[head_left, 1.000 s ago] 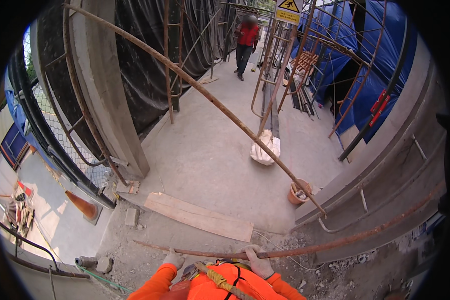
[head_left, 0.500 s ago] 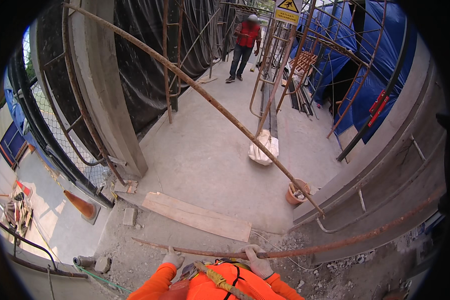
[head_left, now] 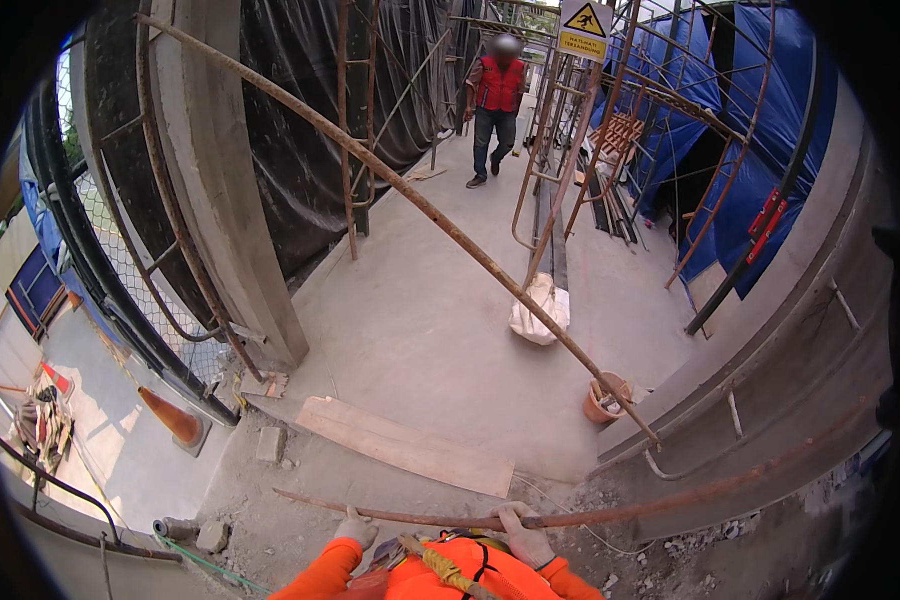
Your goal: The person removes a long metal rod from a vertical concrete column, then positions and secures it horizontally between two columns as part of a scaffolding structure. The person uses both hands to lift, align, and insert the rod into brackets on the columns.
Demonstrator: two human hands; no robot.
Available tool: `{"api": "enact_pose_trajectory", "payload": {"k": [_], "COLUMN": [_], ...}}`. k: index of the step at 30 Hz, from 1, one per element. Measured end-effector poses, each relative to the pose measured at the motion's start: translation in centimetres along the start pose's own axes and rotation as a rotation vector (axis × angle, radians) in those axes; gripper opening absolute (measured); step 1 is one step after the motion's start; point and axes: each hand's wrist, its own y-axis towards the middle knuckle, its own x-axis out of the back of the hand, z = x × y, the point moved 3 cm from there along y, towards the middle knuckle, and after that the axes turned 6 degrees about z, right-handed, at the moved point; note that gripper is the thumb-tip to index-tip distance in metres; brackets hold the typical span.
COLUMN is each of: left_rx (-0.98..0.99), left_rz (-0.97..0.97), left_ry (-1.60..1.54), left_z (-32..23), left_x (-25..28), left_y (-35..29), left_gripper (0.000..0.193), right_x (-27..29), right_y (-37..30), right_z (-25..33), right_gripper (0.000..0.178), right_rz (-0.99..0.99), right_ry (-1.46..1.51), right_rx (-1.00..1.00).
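A long rusty metal pipe lies crosswise in front of my body, its thin end to the left and the rest stretching far to the right. My left hand, in a pale glove, is closed on it near the left end. Farther right, my gloved right hand is wrapped round the same pipe. Both orange sleeves come up from the lower edge, beside an orange vest and a yellow strap.
A rusty diagonal brace crosses ahead. Beyond the plank are a white sack and an orange bucket. Concrete walls flank the passage. A person in a red vest is on the walkway, near scaffolding. Traffic cones stand left.
The person in the red vest has walked nearer. My view has shifted slightly, so the surroundings sit a little lower and to the right. Both hands keep their hold on the pipe.
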Motion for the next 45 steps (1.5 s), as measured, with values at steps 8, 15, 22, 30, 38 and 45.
{"api": "enact_pose_trajectory", "payload": {"k": [8, 15, 22, 30, 38, 45], "left_rx": [0.019, -0.01, 0.02, -0.049, 0.022, -0.066], "left_rz": [0.011, 0.05, 0.095, 0.068, 0.012, 0.087], "left_ry": [0.002, 0.067, -0.014, 0.048, -0.217, 0.028], "left_z": [3.9, 3.8, 1.7, 2.9, 0.3, 2.0], "left_x": [-3.0, -3.3, -1.4, -3.2, -1.4, -3.5], "left_y": [4.1, 5.2, 2.3, 5.3, 1.3, 2.3], "left_gripper": [0.104, 0.103, 0.1, 0.089, 0.095, 0.105], "right_x": [0.2, -0.1, 0.3, 0.5, 0.1, 0.2], "right_y": [0.4, 0.8, 1.0, 1.0, 0.8, 0.8], "right_z": [-0.6, -0.6, -0.7, -0.1, 0.4, 0.0], "right_gripper": [0.031, 0.031, 0.031, 0.029, 0.024, 0.023], "right_rz": [-0.005, 0.007, 0.002, -0.008, 0.05, -0.009], "right_ry": [-0.03, 0.012, -0.064, -0.114, -0.029, -0.006], "right_rx": [-0.013, -0.064, -0.041, 0.074, 0.173, 0.123]}}
